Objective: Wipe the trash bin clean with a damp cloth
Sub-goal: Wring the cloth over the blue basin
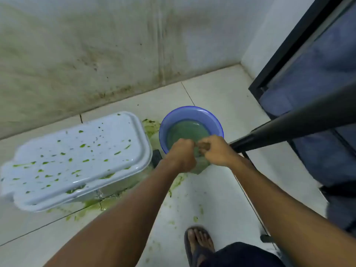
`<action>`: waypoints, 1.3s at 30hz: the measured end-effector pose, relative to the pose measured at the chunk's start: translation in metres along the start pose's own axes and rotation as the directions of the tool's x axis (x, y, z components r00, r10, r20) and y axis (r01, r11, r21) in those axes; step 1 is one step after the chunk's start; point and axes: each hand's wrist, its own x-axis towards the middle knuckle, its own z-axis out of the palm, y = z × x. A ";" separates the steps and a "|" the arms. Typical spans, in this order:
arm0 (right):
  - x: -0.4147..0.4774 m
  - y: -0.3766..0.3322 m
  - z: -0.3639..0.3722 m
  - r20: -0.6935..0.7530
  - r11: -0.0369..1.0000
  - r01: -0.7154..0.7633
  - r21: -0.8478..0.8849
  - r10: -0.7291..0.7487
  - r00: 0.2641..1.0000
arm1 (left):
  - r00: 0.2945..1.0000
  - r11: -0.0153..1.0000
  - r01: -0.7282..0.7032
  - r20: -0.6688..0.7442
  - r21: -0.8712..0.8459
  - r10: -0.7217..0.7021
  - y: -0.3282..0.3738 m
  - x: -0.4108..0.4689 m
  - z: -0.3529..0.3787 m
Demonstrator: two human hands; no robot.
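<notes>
Both hands meet over the near rim of the blue basin point(190, 109): left hand point(181, 156) and right hand point(217, 151) are each fisted round a greenish cloth point(200, 167), apparently wringing it. Trash bin point(57, 155) stands on the tiled floor point(212, 199) just left of the basin, long axis running left-right and slightly away, left hand the nearer. Its white lid point(100, 139) is closed and flecked all over with green splatter, with more green smeared round the base.

Trash bin point(77, 158) left of basin point(190, 116)
</notes>
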 end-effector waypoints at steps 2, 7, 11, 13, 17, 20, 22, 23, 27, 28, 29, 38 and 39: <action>0.016 0.032 0.021 0.048 0.992 0.030 -0.124 -0.024 0.999 | 0.999 0.999 0.020 0.031 0.047 -0.021 -0.015 0.018 0.031; 0.063 0.092 0.062 0.102 0.942 0.056 -0.330 -0.023 0.995 | 0.999 0.987 0.033 -0.014 0.156 -0.032 -0.067 0.064 0.095; 0.082 0.109 0.075 0.125 0.860 0.086 -0.503 -0.026 0.992 | 0.999 0.978 0.033 -0.017 0.208 -0.030 -0.079 0.080 0.112; 0.082 0.107 0.072 0.090 0.904 0.066 -0.421 -0.031 0.995 | 0.999 0.981 0.030 -0.029 0.190 -0.024 -0.076 0.077 0.108; 0.064 0.097 0.051 0.107 0.944 0.102 -0.312 -0.072 0.992 | 0.999 0.989 -0.016 -0.038 0.144 0.022 -0.062 0.048 0.090; 0.038 0.080 0.029 0.139 0.953 0.170 -0.250 -0.139 0.981 | 0.995 0.998 -0.048 -0.092 0.028 0.050 -0.054 0.018 0.071; 0.018 0.064 0.012 0.131 0.958 0.202 -0.203 -0.178 0.975 | 0.988 0.998 -0.066 -0.140 -0.023 0.062 -0.047 -0.006 0.054; 0.008 0.054 0.003 0.124 0.957 0.221 -0.188 -0.201 0.972 | 0.982 0.995 -0.092 -0.170 -0.032 0.085 -0.044 -0.019 0.044; -0.041 -0.001 -0.024 0.078 0.945 0.302 -0.127 -0.294 0.953 | 0.938 0.988 -0.156 -0.314 0.004 0.150 -0.029 -0.088 -0.001; -0.053 -0.018 -0.029 0.073 0.936 0.333 -0.112 -0.327 0.942 | 0.921 0.987 -0.158 -0.358 0.008 0.151 -0.028 -0.107 -0.013; -0.064 -0.035 -0.033 0.070 0.926 0.364 -0.097 -0.358 0.931 | 0.906 0.987 -0.158 -0.396 0.005 0.147 -0.029 -0.126 -0.026; -0.103 -0.192 -0.009 0.156 0.792 0.607 -0.064 -0.593 0.790 | 0.862 0.995 0.006 -0.503 -0.103 -0.057 -0.071 -0.265 -0.149; -0.098 -0.205 -0.001 0.141 0.789 0.611 -0.064 -0.599 0.788 | 0.853 0.993 0.027 -0.516 -0.117 -0.084 -0.080 -0.270 -0.158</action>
